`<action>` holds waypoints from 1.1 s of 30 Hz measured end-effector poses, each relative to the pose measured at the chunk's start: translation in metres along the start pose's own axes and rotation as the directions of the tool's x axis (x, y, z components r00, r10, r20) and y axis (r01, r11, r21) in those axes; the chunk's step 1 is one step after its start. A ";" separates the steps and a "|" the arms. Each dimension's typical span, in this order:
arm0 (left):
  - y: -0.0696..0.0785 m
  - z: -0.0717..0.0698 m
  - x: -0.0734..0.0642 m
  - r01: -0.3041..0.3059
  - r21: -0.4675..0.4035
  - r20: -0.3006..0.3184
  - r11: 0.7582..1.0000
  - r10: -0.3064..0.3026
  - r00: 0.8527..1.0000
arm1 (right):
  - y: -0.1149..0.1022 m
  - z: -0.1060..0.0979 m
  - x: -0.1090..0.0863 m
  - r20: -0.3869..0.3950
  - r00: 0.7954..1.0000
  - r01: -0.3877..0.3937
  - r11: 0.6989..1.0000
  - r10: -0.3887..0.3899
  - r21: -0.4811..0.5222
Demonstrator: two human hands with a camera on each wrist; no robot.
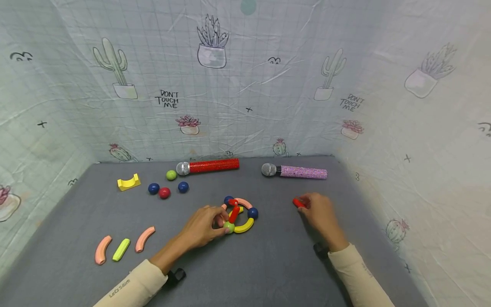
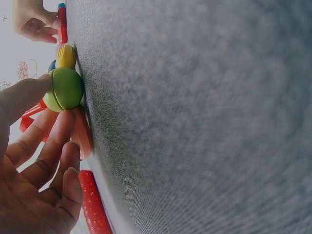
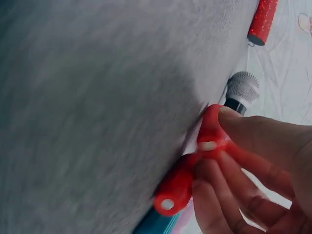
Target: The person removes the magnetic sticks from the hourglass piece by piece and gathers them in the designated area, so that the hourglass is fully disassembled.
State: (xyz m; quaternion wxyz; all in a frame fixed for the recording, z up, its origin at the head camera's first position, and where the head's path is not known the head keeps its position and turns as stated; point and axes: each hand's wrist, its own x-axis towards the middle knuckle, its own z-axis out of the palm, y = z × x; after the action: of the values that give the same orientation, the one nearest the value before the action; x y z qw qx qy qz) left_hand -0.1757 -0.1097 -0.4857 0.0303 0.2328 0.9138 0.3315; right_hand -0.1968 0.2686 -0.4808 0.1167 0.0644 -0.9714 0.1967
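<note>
A ring [image 1: 244, 203] of curved yellow and salmon sticks [image 1: 244, 226], 2 blue balls [image 1: 252, 213] and 1 seamed green ball [image 1: 229, 227] is lying on a table [image 1: 268, 273]; the left hand [image 1: 203, 227] is pinching the green ball. Right of the ring, the right hand [image 1: 317, 209] is clamping a red stick [image 1: 298, 203]. Behind the ring, a backdrop [image 1: 249, 81] is showing "DON'T TOUCH ME" 2 times.

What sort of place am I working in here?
Probably a small indoor play or filming booth, though the room beyond is hidden: cactus-print cloth walls off a grey work surface with a red-handled microphone and a ring of coloured toy balls and bars.
</note>
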 end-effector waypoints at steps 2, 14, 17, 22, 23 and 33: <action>-0.001 0.000 -0.001 -0.003 -0.004 0.001 1.000 0.003 1.000 | -0.008 0.002 0.001 -0.040 0.999 0.028 0.999 -0.029 -0.018; 0.000 0.001 -0.003 -0.016 -0.008 0.001 1.000 0.016 1.000 | -0.106 0.028 -0.008 0.106 0.973 0.132 0.866 -0.207 0.482; -0.001 0.001 -0.003 -0.033 0.001 -0.012 0.999 0.033 0.999 | -0.124 0.038 -0.008 0.148 0.960 0.118 0.825 -0.237 0.553; -0.001 0.001 -0.004 -0.043 0.021 -0.026 0.999 0.043 0.999 | -0.142 0.052 -0.007 0.152 0.966 0.086 0.817 -0.208 0.570; -0.001 0.002 -0.004 -0.041 0.023 -0.024 0.999 0.041 0.999 | -0.143 0.054 -0.007 0.150 0.969 0.075 0.815 -0.195 0.574; -0.002 0.002 -0.003 -0.045 0.016 -0.026 0.999 0.046 0.999 | -0.141 0.058 -0.006 0.182 0.977 -0.058 0.695 -0.107 0.717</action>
State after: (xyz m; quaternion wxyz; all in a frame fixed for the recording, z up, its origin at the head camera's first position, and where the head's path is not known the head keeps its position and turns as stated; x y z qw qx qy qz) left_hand -0.1732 -0.1115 -0.4886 0.0088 0.2493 0.9111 0.3281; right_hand -0.1790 0.1175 -0.4823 -0.0182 0.1384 -0.8228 0.5509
